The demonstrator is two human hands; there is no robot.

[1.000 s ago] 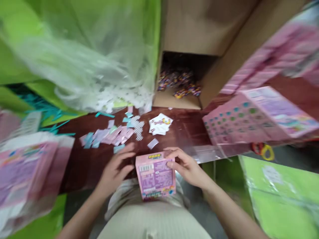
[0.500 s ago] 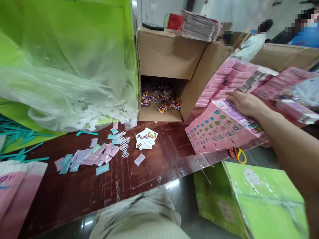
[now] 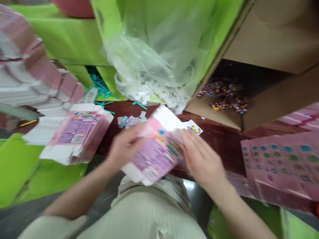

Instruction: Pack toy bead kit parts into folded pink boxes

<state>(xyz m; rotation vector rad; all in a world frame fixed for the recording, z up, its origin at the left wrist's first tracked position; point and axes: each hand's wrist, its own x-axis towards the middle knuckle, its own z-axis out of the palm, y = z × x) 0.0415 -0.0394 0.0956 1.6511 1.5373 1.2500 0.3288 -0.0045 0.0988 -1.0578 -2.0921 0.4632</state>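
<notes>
A pink and purple printed carton (image 3: 157,154), with white end flaps sticking out, is tilted in front of my body between both hands. My left hand (image 3: 128,146) grips its left side, blurred by motion. My right hand (image 3: 199,156) closes on its upper right edge beside the white flap. Behind the carton, small pastel sachets (image 3: 131,121) and printed cards (image 3: 193,127) lie on the dark red table (image 3: 220,151), partly hidden. A stack of flat cartons of the same print (image 3: 77,131) sits to the left of my left hand.
A cardboard box (image 3: 271,33) on its side holds bags of colourful small pieces (image 3: 229,94). A clear bag of white pieces (image 3: 159,83) leans in a green box. Finished pink boxes (image 3: 281,162) stand at right; more flat cartons (image 3: 42,76) pile at far left.
The view has swung left. My right hand has left the row of pink boxes and is now on a carton in front of me. My left hand has come into view, holding it too.
</notes>
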